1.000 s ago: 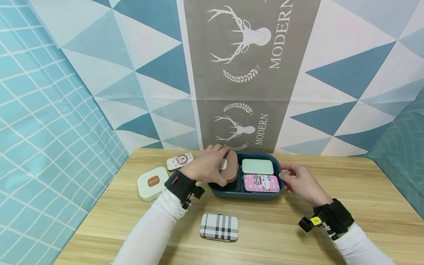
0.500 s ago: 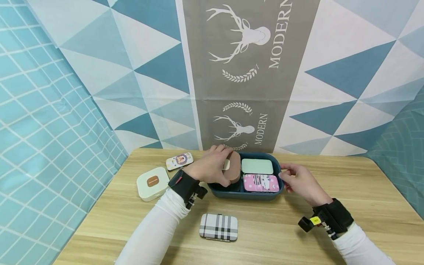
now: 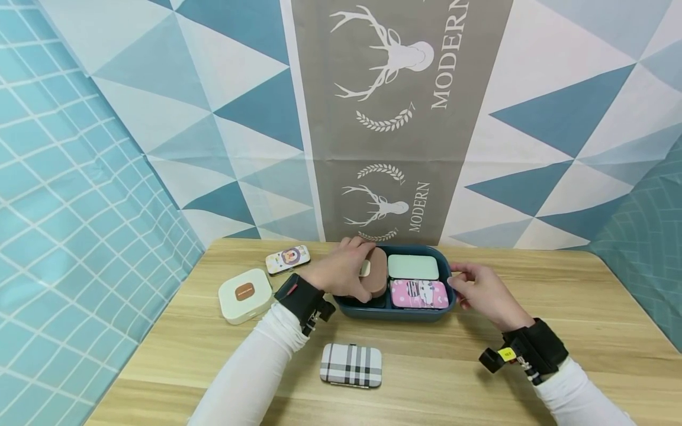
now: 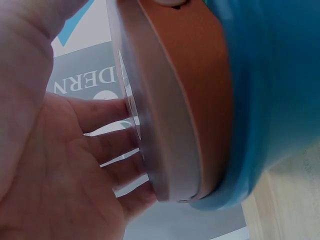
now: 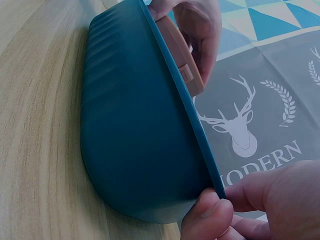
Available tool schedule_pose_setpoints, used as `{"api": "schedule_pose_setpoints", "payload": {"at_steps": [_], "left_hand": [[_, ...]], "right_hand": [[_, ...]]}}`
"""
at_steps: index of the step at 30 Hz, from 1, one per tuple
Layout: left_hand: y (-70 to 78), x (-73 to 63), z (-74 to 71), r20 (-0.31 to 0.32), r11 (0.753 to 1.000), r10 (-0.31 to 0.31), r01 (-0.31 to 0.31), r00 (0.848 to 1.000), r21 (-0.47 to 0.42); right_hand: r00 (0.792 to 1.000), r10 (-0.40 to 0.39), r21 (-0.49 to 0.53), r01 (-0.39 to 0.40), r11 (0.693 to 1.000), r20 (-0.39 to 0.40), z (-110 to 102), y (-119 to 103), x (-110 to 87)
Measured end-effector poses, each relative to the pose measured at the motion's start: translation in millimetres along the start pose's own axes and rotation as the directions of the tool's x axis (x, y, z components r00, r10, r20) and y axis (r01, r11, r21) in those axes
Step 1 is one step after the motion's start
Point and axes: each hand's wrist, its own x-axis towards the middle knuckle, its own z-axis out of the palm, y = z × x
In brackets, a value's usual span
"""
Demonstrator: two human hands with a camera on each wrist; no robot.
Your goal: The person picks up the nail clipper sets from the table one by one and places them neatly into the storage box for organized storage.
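Wood-grain tabletop against a backdrop of blue and white triangles with a grey deer-head panel lettered MODERN; pale blue grid cloth at left. Brown rounded case with a small cream label sits tilted in the left half of a dark blue divided box, its upper part above the rim. Can't see whether its lower edge touches the box floor. Left hand has it gripped, thumb at the near end, fingers at the far end. Right hand pinches the box rim at the right end between thumb and fingers.

Right half of the box: mint green tin at the back, pink polka-dot cat tin in front, both lying flat, side by side. Outside the box, left: small white tin with a cartoon animal print near the back edge, cream rounded-square case with a brown oval label in front of it. Black and white plaid case lies flat in front of the box, apart from it. Both wrists carry black camera straps over white sleeves.
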Motion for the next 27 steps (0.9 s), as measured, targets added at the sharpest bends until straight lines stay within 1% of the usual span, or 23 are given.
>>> {"api": "schedule_pose_setpoints", "payload": {"at_steps": [6, 15, 27], "left_hand": [[1.4, 2.4, 3.8, 0.034, 0.999, -0.044, 0.043, 0.998, 0.019], [3.2, 5.7, 8.0, 0.062, 0.996, -0.083, 0.081, 0.995, 0.037], [3.4, 7.6, 10.2, 0.085, 0.995, -0.098, 0.095, 0.992, 0.037]], "right_hand": [[1.000, -0.002, -0.007, 0.002, 1.000, -0.004, -0.4, 0.1, 0.4], [1.000, 0.002, -0.010, -0.002, 1.000, -0.009, -0.4, -0.2, 1.0], [1.000, 0.001, -0.004, -0.001, 1.000, -0.006, -0.2, -0.4, 1.0]]}}
